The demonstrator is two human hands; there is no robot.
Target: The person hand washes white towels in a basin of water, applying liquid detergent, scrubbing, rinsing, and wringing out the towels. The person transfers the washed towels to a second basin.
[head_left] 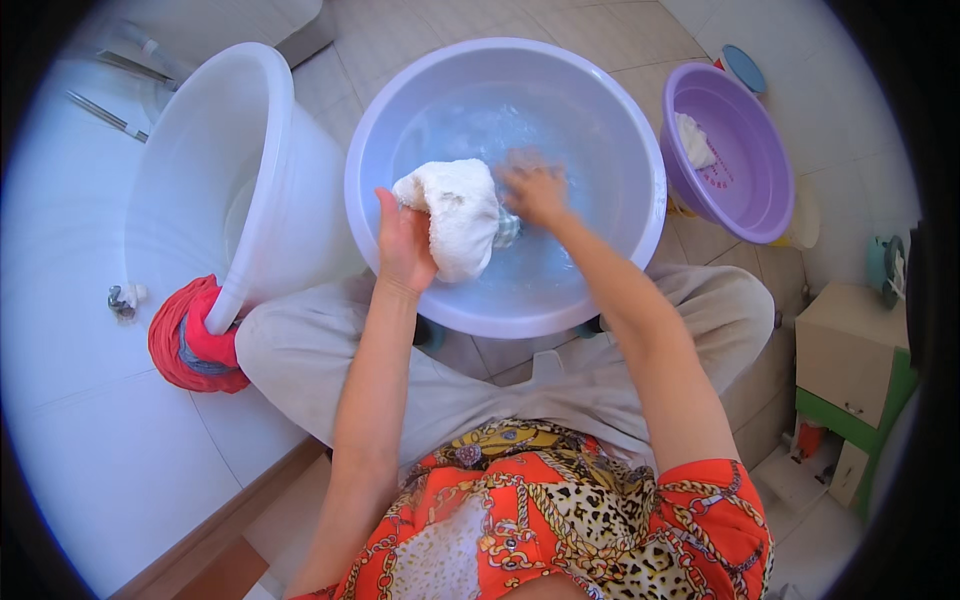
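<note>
A large pale plastic basin [390, 300] with bluish water stands in front of my knees. My left hand [407, 244] holds a bunched white terry cloth [465, 217] above the water, at the basin's left side. A small checked piece of fabric [508, 228] shows at the cloth's right edge; whether it belongs to the cloth I cannot tell. My right hand [532, 184], blurred, is at the water just right of the cloth, with its fingers spread and nothing visible in them.
At the left stands a tall white plastic tub [319, 187], with red and grey-blue cloth [199, 337] over its near rim. A purple basin [761, 180] holding a white cloth [694, 141] is at the right. Farther right is a small cabinet [847, 360] with a green frame.
</note>
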